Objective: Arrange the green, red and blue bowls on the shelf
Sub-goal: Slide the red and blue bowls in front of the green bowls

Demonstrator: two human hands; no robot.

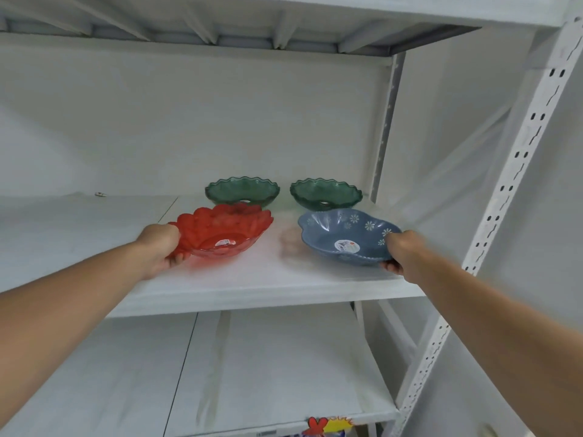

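Note:
Two green scalloped bowls stand side by side at the back of the white shelf (284, 288), one on the left (242, 191) and one on the right (326, 193). In front of the left one, my left hand (161, 249) grips the near-left rim of a clear red bowl (222, 233), which is tilted up toward me. My right hand (402, 252) holds the right rim of a blue bowl (347, 236) with white flowers, placed in front of the right green bowl. Both held bowls carry a sticker inside.
A perforated white upright post (504, 197) rises at the right front corner of the shelf. Another shelf board (268, 373) lies below, with colourful items (328, 425) at its front edge. A small object (100, 194) sits at the back left.

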